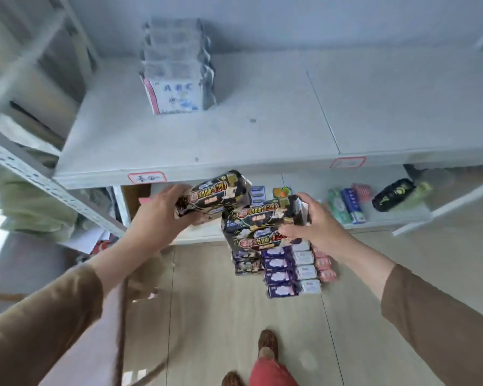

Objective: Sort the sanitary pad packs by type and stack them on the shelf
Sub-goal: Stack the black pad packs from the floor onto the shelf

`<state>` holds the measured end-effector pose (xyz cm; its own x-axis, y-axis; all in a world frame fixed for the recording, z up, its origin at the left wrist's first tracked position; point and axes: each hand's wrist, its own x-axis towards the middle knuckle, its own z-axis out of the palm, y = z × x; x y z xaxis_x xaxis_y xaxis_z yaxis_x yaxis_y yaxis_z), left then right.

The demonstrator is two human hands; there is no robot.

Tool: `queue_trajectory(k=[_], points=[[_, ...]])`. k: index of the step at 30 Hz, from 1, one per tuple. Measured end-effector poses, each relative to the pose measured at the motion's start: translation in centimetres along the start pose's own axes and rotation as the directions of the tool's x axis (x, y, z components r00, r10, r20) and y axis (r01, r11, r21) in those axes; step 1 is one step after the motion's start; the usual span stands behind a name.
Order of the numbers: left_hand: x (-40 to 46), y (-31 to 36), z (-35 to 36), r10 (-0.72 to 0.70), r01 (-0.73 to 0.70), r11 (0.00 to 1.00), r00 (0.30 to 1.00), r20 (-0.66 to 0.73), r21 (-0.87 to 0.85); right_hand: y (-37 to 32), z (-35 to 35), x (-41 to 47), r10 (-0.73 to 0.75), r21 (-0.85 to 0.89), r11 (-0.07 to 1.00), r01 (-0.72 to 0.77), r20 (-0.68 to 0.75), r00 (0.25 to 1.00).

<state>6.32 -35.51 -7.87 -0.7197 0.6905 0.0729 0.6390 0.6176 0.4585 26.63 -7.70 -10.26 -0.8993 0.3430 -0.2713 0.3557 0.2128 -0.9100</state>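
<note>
My left hand [158,215] grips one black sanitary pad pack [215,195] marked 420, just below the front edge of the white shelf [234,140]. My right hand [314,221] grips a small stack of the same black packs [260,224], held beside the left one. At the back left of the shelf stands a stack of white ABC packs [176,68]. Down on the floor lie rows of purple packs [279,270], white packs [306,264], pink packs [325,264] and more black packs [247,263].
Red-bordered labels [147,177] are stuck on the shelf's front edge. The lower shelf [388,218] holds green and blue packs [346,206] and a black pack [393,194]. A grey metal rack [39,179] stands at the left. My feet [267,344] stand on the wood floor.
</note>
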Motion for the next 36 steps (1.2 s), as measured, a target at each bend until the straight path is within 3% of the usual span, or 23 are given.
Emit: queue_trajectory(k=[6,13,30,36], points=[[8.7,3.0,-7.4,0.135,-0.135,0.991,0.990,-0.031,-0.005,-7.6,-4.8,3.8,-0.112,0.083,0.990,0.118,-0.070,0.991],[22.6,4.8,-10.2,0.209,-0.207,0.978,0.976,-0.058,0.032,-11.7,-10.7,11.5,-0.177,0.163,0.968,0.191,-0.097,0.979],[49.6,0.9,-8.5,0.094,-0.091,0.992,0.995,-0.029,0.086,-13.5,-13.0,29.2,-0.081,0.184,0.974,0.134,-0.266,0.961],[55.8,-1.4,-6.9,0.097,-0.096,0.995,0.995,-0.005,0.021,-14.1,-12.0,34.0,-0.052,0.180,0.977,0.116,-0.325,0.944]])
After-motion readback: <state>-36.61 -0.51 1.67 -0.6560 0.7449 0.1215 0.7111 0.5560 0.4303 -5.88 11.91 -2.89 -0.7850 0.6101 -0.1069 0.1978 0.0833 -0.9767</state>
